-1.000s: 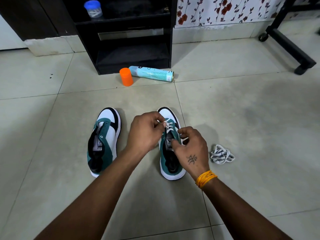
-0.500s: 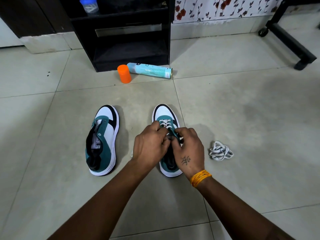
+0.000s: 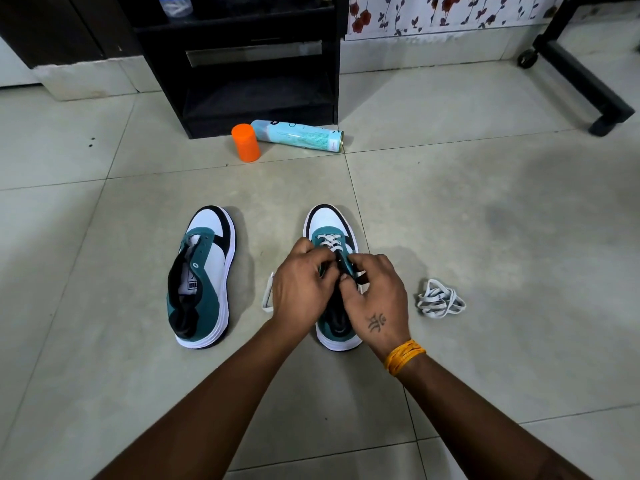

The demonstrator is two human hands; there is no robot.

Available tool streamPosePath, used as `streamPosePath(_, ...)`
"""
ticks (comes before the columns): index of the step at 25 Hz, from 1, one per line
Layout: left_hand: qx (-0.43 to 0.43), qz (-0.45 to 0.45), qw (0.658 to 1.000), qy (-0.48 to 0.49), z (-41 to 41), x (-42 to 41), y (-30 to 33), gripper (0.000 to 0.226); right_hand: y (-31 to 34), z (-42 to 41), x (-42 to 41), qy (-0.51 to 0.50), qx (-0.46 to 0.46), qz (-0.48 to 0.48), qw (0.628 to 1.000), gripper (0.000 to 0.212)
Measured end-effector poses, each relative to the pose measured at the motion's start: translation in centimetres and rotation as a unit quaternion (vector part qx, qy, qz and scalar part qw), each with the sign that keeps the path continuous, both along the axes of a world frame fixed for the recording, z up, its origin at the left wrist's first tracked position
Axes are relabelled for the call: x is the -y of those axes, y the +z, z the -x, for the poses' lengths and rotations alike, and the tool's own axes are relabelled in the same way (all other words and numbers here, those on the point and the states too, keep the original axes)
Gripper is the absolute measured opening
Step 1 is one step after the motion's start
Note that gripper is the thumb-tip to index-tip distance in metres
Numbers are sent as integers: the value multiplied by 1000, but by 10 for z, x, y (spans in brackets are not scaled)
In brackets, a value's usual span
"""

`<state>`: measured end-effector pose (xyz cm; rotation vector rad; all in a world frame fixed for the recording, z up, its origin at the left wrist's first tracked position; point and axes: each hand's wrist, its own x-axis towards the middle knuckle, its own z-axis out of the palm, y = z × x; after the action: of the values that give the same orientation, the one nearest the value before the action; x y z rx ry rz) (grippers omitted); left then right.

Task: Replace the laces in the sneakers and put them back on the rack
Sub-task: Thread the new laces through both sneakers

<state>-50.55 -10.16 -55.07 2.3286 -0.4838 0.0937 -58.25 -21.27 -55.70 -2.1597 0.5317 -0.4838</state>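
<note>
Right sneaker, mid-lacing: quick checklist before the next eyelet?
1. Right sneaker flat on floor: ok.
2. Lower lace rows crossed: ok.
3. Both hands on it, left hand, right hand: ok.
4. Lace tip lined up with eyelet: cannot tell, fingers cover it.
5. Loose lace end beside the shoe, free of knots: ok.
6. Left sneaker laced: not ok; bundled lace waits on floor.
</note>
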Motion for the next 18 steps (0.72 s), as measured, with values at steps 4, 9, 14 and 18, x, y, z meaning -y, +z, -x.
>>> streamPosePath(4, -53, 84, 994, 48, 1, 5, -3, 9, 1, -1, -1, 9, -1, 7, 1000, 29)
streamPosePath(9, -57, 98, 993, 22, 4, 5, -5, 10, 1, 1, 0, 13, 9, -6, 1000, 28)
streamPosePath(14, -30, 57, 998, 21, 3, 4, -4, 13, 1, -11, 18, 50, 16, 30, 998, 28)
streamPosePath(18, -16, 32, 999, 7, 4, -1, 0, 16, 3, -24, 33, 95, 18, 77, 992, 11)
